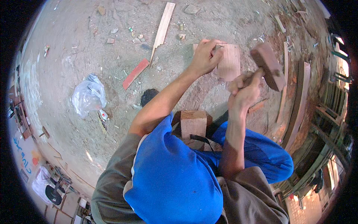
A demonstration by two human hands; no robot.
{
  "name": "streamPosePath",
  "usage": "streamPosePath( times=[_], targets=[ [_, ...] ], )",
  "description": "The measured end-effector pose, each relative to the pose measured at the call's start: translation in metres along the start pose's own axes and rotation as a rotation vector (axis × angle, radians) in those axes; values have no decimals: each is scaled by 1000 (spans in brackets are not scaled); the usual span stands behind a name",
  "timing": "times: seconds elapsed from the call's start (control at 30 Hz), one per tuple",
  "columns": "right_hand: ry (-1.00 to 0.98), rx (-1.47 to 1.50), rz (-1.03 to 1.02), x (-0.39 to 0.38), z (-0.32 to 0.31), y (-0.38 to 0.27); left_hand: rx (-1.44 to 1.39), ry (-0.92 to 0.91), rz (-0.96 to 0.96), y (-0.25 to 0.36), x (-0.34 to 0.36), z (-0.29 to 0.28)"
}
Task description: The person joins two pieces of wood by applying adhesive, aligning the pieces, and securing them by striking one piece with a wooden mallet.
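Beyond my knees lies a pale wooden board (pixel 230 63), and my left hand (pixel 207 56) is closed at its upper edge, gripping it, with something small under the fingers that I cannot make out. My right hand (pixel 244 84) grips the handle of a brown wooden mallet (pixel 269 65), whose blocky head is raised beside the board's right side. Nearer me, a squared wooden block (pixel 193 125) sits between my legs, with a dark strap against it.
The dusty floor (pixel 126 44) holds a long pale slat (pixel 164 24), a red-painted piece (pixel 135 73), a crumpled plastic bag (pixel 88 95) and a dark lump (pixel 149 97). Long planks (pixel 298 100) lie at right beside stacked timber (pixel 328 123). Tools and clutter (pixel 56 186) line the lower left.
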State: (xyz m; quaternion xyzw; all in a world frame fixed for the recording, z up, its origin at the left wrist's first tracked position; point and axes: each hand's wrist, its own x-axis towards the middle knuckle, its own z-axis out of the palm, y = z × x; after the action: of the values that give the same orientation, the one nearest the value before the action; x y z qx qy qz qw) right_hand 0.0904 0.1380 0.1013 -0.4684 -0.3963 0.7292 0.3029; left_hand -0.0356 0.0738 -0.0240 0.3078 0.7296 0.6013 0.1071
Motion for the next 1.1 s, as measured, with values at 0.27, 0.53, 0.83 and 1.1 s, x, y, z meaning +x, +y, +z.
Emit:
streamPosePath(
  times=[0.27, 0.53, 0.83, 1.1],
  targets=[
    [-73, -21, -3, -3, 4, -8, 90, 14, 78, -2, 2, -5],
    [86, -40, -13, -15, 30, -4, 53, -9, 47, 5, 8, -5],
    [-96, -216, -5, -9, 21, -17, 36, 35, 74, 2, 9, -8],
    [84, -805, -312, 27, -21, 22, 188, -167, 59, 30, 18, -24]
  ],
)
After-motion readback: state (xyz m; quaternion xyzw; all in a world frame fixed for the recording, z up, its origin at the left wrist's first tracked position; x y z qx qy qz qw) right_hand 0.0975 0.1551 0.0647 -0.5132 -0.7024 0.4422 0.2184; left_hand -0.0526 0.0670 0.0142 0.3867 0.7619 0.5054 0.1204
